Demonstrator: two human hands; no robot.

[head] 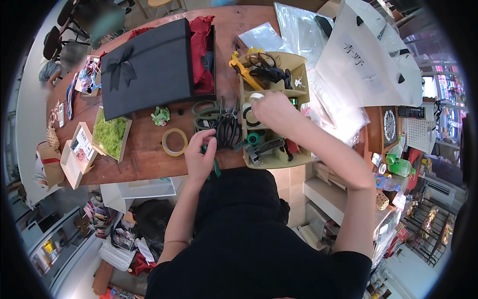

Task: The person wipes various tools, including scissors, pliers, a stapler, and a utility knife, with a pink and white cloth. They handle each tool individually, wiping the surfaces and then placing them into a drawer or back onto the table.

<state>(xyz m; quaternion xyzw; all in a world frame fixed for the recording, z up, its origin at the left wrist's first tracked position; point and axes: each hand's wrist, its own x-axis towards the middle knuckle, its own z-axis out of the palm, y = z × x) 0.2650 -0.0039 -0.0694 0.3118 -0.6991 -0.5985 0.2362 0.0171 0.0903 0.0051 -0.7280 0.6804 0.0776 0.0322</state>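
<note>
My right hand (pixel 274 114) reaches into a wooden desk organizer (pixel 278 162), its fingers bent down beside a white roll (pixel 256 96). The hand hides its own fingertips, so whether they grip anything cannot be seen. Just below is a black-and-white tape roll (pixel 251 115) in the same organizer. My left hand (pixel 199 153) hovers at the table's near edge, fingers loosely curled and thumb apart, with nothing visible in it. Close by are a green-handled tool (pixel 217 168), partly hidden, green-handled scissors (pixel 206 108) and several black-handled cutters (pixel 228 130). A yellow tape roll (pixel 174 142) lies to its left.
A black gift box lid (pixel 149 71) with a bow rests over red tissue paper (pixel 201 56). Left are a moss-filled box (pixel 111 132) and a small green flower (pixel 161 116). Clear plastic sleeves (pixel 298 26) and a white bag (pixel 362 63) lie right. People sit at far left.
</note>
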